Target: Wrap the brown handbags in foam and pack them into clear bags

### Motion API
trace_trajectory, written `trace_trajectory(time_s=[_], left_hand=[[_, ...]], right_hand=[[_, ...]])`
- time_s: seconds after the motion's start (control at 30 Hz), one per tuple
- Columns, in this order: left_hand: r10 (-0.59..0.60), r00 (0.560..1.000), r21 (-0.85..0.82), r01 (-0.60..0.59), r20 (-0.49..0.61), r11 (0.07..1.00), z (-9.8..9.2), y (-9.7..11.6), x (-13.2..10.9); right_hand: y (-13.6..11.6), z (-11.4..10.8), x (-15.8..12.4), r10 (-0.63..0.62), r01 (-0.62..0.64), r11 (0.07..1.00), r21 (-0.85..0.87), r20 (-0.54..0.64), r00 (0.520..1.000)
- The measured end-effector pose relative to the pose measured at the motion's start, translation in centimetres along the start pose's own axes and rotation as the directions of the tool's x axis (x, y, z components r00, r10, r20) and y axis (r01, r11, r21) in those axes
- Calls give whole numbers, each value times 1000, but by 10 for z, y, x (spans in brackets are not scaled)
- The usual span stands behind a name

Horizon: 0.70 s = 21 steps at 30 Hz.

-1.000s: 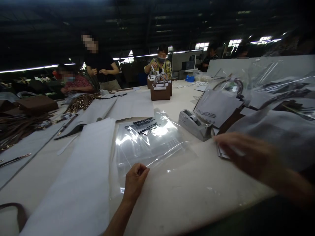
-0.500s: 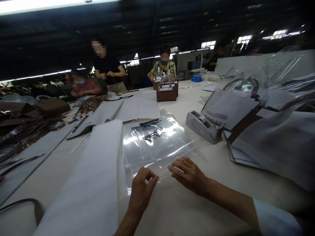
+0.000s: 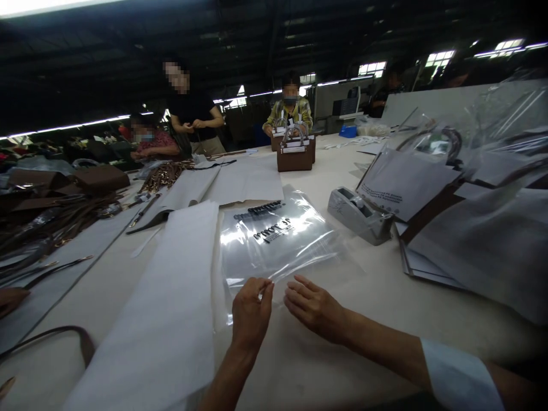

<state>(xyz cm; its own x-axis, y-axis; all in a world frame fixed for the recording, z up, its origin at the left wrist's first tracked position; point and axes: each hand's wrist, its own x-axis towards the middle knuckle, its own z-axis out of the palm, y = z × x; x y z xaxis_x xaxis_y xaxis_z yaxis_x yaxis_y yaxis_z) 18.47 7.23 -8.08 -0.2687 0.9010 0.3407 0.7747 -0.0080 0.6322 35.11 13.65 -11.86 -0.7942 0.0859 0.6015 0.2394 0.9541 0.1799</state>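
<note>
A clear plastic bag [image 3: 257,257] with black print lies flat on the table in front of me, its near edge towards my hands. My left hand [image 3: 252,311] pinches thumb and forefinger together at that near edge, on what appears to be the film. Just to its right, my right hand [image 3: 314,308] has its fingers stretched out over the same edge and holds nothing I can see. Left of the bag lies a stack of white sheets [image 3: 171,297], partly beside its edge.
A grey tape dispenser [image 3: 359,214] stands right of the bag, before a wrapped handbag [image 3: 411,182]. Brown handbags [image 3: 295,157] stand farther back, near a seated person [image 3: 291,108]. Straps [image 3: 47,228] pile up at the left, where another person's hand [image 3: 12,299] shows.
The view has shifted slightly. My right hand has moved left, closer to my left hand. The left thumb and forefinger still pinch. Another person's hand has come further into view at left.
</note>
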Motion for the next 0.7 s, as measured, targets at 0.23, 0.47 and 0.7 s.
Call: trace_trajectory(time_s=[0.23,0.47,0.7], left_hand=[[253,949,90,-240,-186,967,-2,6,-5],[121,993,-84,-119,15,989,4,10,-14],[-40,997,-82,34,-63,996,-1,5,-2]], right_hand=[[-8,-34,14,175,-167,979,120,-55,983],[2,-35,15,79,-81,996,-33,-48,996],[-10,-24,8,-37,31,996,-82,-85,996]])
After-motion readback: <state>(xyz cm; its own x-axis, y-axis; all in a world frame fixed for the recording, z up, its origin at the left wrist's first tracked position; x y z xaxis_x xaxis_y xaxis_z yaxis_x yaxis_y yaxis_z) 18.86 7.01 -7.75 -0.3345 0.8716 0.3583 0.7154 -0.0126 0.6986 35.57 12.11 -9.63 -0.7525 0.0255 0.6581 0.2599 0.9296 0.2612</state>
